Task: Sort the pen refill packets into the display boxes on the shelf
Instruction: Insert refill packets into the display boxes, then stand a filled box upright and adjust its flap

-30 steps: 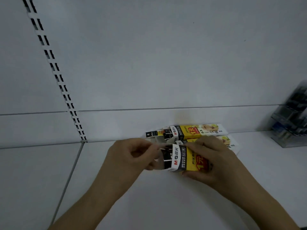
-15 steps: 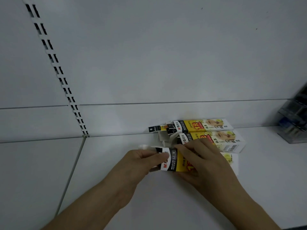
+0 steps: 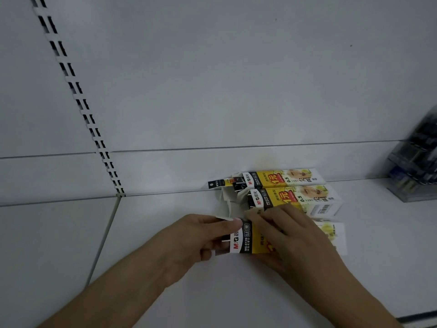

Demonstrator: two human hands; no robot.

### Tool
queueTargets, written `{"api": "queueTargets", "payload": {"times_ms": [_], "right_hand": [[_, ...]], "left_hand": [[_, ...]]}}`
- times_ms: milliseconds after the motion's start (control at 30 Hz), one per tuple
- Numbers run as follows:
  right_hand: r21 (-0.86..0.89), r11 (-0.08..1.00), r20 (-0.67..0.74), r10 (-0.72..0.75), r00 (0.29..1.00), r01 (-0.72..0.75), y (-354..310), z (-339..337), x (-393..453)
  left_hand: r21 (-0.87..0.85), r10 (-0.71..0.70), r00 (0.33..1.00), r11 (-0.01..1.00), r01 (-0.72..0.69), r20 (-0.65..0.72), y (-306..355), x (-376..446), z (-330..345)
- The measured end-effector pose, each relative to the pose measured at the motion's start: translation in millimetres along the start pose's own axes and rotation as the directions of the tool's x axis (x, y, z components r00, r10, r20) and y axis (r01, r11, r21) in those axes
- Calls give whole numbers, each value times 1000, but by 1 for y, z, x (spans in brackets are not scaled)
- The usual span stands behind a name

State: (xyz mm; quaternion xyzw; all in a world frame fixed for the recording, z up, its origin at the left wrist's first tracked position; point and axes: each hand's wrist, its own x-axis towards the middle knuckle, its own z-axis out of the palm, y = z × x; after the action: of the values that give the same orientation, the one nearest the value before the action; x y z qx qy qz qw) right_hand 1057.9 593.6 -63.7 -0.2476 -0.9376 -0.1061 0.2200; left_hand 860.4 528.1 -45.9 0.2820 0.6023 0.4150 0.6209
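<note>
Both hands on the nearest display box, white shelf.

Left hand (image 3: 198, 235) pinches the white flap (image 3: 223, 218) at the open end of the front display box (image 3: 246, 240), which lies flat on the shelf (image 3: 165, 233). Right hand (image 3: 290, 237) curled over the box's yellow middle, gripping it. Behind, two more yellow boxes (image 3: 281, 179) lie side by side against the back panel. Far right: clear plastic rack (image 3: 413, 176), blurred.

The scene is dimly and evenly lit in a cool grey cast, soft shadows are thrown beneath the hands (image 3: 236, 242), and the clear organiser (image 3: 416, 166) at right is blurred.
</note>
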Motion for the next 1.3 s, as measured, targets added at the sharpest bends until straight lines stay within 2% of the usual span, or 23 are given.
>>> {"api": "queueTargets", "payload": {"times_ms": [167, 367, 400, 467, 567, 633, 700, 767, 800, 833, 900, 933, 1000, 1033, 1100, 1167, 1200, 1300], "right_hand": [[43, 999, -9, -24, 1000, 24, 9, -4, -2], [86, 996, 116, -32, 993, 22, 34, -7, -5], [78, 997, 139, -21, 990, 10, 40, -9, -3], [97, 994, 216, 36, 976, -58, 54, -11, -1], [263, 960, 336, 4, 942, -98, 67, -4, -8], [381, 917, 289, -1, 957, -115, 70, -7, -6], [495, 844, 186, 130, 974, -207, 79, -17, 3], [467, 850, 136, 203, 970, -243, 94, -22, 21], [412, 876, 160, 202, 966, -251, 102, -21, 32], [352, 899, 216, 195, 957, -262, 110, -17, 41], [240, 935, 327, 177, 928, -263, 120, -2, 52], [209, 946, 360, 161, 919, -247, 123, 5, 55], [202, 955, 387, 126, 913, -217, 129, 16, 59], [215, 954, 390, 112, 914, -208, 131, 17, 62], [246, 950, 404, 78, 912, -190, 137, 19, 66], [277, 945, 405, 50, 913, -175, 141, 22, 71], [296, 940, 402, 39, 915, -170, 141, 23, 72], [325, 928, 384, 44, 922, -180, 141, 25, 72]], "left_hand": [[-98, -70, 996, 992, 75, 56, 3, 0, 11], [-160, -107, 982, 978, 132, 154, 6, 6, 15], [-130, -77, 989, 987, 93, 124, 7, 6, 12], [30, 48, 998, 998, -47, -40, 10, 6, 6], [310, 291, 912, 930, -199, -289, 15, 10, -3], [415, 410, 843, 874, -254, -348, 17, 19, -5], [495, 498, 788, 819, -290, -362, 19, 32, -1], [539, 530, 761, 792, -286, -374, 23, 44, 4], [509, 506, 769, 815, -277, -391, 26, 50, 7], [391, 428, 800, 881, -266, -420, 30, 55, 11], [-38, 176, 895, 977, -209, -411, 38, 62, 19], [-233, 66, 928, 959, -161, -367, 41, 63, 22], [-467, -44, 947, 877, -116, -318, 43, 65, 26], [-559, -71, 953, 822, -112, -295, 43, 66, 27], [-752, -108, 965, 650, -112, -237, 45, 65, 27], [-856, -130, 976, 510, -83, -173, 46, 62, 29], [-857, -133, 979, 510, -67, -156, 46, 60, 32], [-777, -117, 982, 628, -40, -146, 47, 61, 46]]}}
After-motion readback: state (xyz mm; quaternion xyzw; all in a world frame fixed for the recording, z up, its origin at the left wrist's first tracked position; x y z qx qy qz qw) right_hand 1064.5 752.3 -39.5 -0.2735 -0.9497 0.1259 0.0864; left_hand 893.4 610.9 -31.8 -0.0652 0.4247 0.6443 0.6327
